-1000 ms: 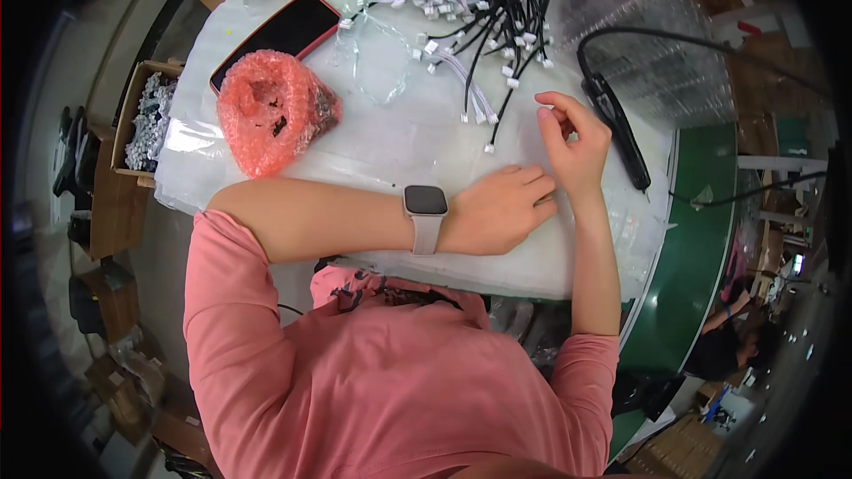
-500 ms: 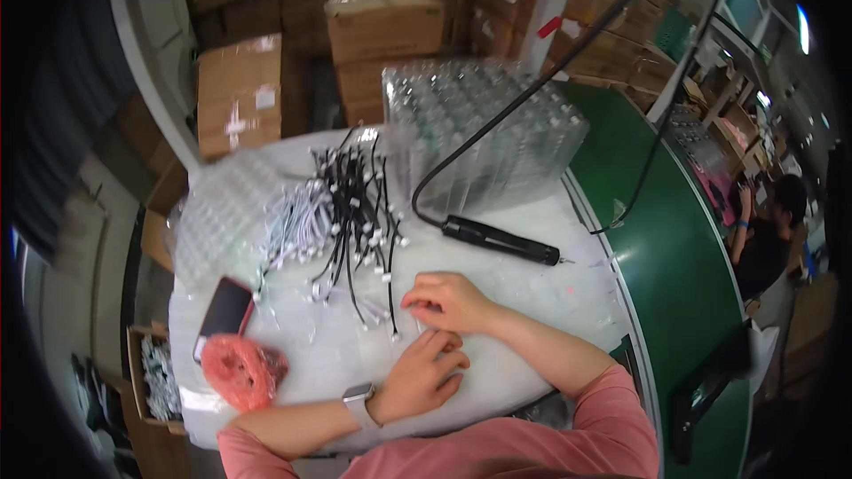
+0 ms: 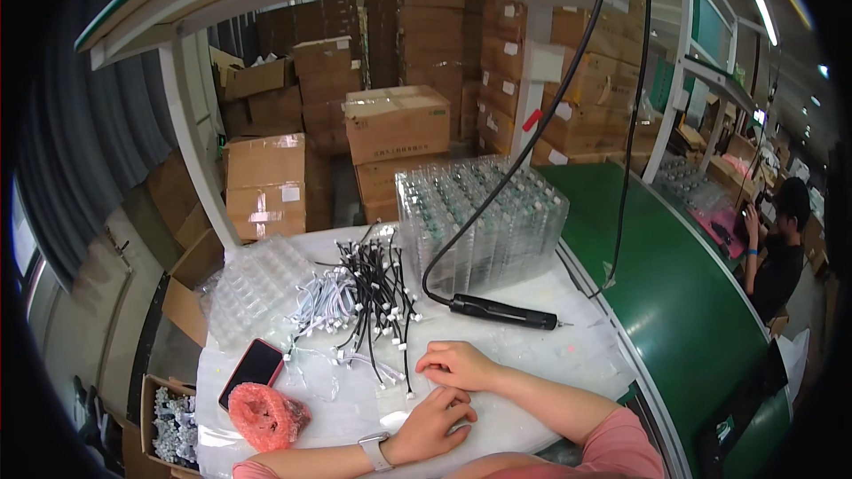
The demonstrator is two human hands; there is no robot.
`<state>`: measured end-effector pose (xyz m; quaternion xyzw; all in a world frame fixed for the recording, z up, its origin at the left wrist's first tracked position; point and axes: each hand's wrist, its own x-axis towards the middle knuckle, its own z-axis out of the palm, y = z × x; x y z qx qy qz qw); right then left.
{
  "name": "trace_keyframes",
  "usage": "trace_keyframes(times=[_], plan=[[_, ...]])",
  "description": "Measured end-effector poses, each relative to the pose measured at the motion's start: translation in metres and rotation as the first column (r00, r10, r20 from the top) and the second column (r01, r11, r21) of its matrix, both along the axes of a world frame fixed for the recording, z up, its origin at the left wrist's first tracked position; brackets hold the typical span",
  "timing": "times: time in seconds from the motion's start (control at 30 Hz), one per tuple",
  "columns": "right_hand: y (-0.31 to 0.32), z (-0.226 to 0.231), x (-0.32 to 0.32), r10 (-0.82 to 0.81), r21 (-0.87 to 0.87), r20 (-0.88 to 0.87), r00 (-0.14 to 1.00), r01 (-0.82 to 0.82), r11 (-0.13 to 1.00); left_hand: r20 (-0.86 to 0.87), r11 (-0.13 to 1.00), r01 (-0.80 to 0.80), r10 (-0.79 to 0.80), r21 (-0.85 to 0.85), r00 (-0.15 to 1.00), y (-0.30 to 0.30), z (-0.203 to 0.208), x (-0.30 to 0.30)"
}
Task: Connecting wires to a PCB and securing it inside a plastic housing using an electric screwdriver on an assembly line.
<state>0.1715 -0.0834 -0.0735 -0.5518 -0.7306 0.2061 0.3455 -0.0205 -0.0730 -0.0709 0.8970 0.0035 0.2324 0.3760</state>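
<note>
My left hand (image 3: 432, 427), with a watch (image 3: 374, 451) at its wrist, rests on the white-covered table, fingers loosely bent and apart, with nothing visible in it. Just beyond it lies my right hand (image 3: 460, 365), palm down with relaxed, slightly curled fingers; it too shows nothing held. The hands are close together, near the ends of a bundle of black cables (image 3: 377, 288) with white connectors. White cables (image 3: 327, 302) lie left of that bundle. A black electric screwdriver (image 3: 503, 310) on a cord lies beyond my right hand.
Stacked clear plastic trays (image 3: 479, 231) stand at the back, and an empty clear tray (image 3: 257, 288) lies left. A phone (image 3: 254, 371) and a roll of pink bubble wrap (image 3: 266, 417) are at the left. A green conveyor belt (image 3: 661, 257) runs along the right; a person (image 3: 781, 248) works beyond it.
The view has tilted upward, so the table sits lower and the overhead shelf frame shows. My hands keep nearly the same pose on the table.
</note>
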Motion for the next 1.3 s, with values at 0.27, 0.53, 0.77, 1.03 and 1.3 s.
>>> trace_keyframes(times=[0.27,0.53,0.77,1.03,1.3], plan=[[-0.0062,0.0047,-0.0034,-0.004,-0.064,0.043,0.999,0.007,0.998,-0.01,1.0,0.003,-0.003,-0.008,1.0,-0.0064,-0.0061,-0.0027],[-0.0035,0.0007,0.0005,0.003,-0.018,0.064,0.998,-0.002,1.0,-0.027,1.0,0.004,-0.004,-0.007,1.0,-0.0056,-0.005,0.0004],[-0.0015,-0.0036,0.0031,0.01,0.001,0.076,0.997,-0.01,1.0,-0.06,1.0,0.013,-0.011,0.026,0.998,-0.0034,-0.0063,0.0014],[-0.003,-0.0041,0.0019,0.005,0.003,0.079,0.997,-0.005,1.0,-0.029,1.0,0.019,-0.018,0.022,0.999,-0.0047,-0.0062,0.0011],[-0.0022,-0.0038,0.0013,0.011,0.031,0.095,0.995,-0.014,0.999,-0.032,0.999,0.009,-0.008,0.038,0.999,-0.005,-0.0027,0.0011]])
